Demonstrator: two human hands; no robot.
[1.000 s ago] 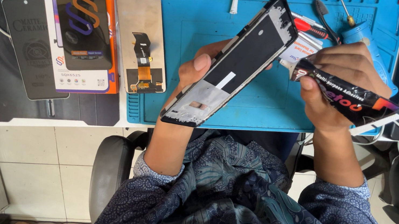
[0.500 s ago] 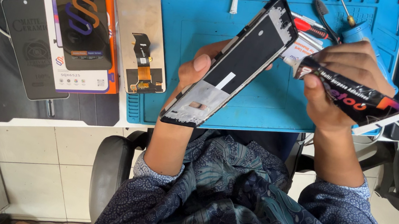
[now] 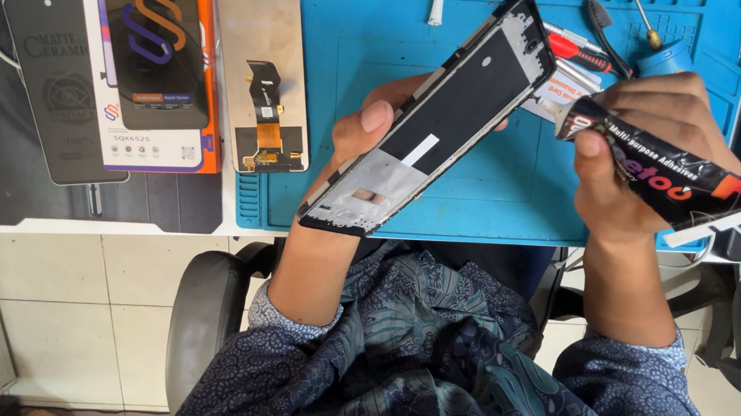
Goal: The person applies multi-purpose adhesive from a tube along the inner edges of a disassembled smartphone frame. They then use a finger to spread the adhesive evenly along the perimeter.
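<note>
Blue mat [image 3: 494,199] under phone frame [image 3: 437,118]

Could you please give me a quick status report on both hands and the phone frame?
Left hand grips phone frame, tilted above the blue mat. Right hand holds black adhesive tube, nozzle at frame's top edge. Nothing in between.

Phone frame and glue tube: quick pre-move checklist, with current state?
1. Left hand grips the phone frame off the blue mat: ok.
2. Right hand holds the black glue tube: ok.
3. Tube nozzle at the frame's upper edge: ok; actual contact cannot tell.
4. Glue coming out: cannot tell.
5. Loose screen panel lies on the mat, apart from both hands: ok.
6. Frame edge clean: cannot tell.
</note>
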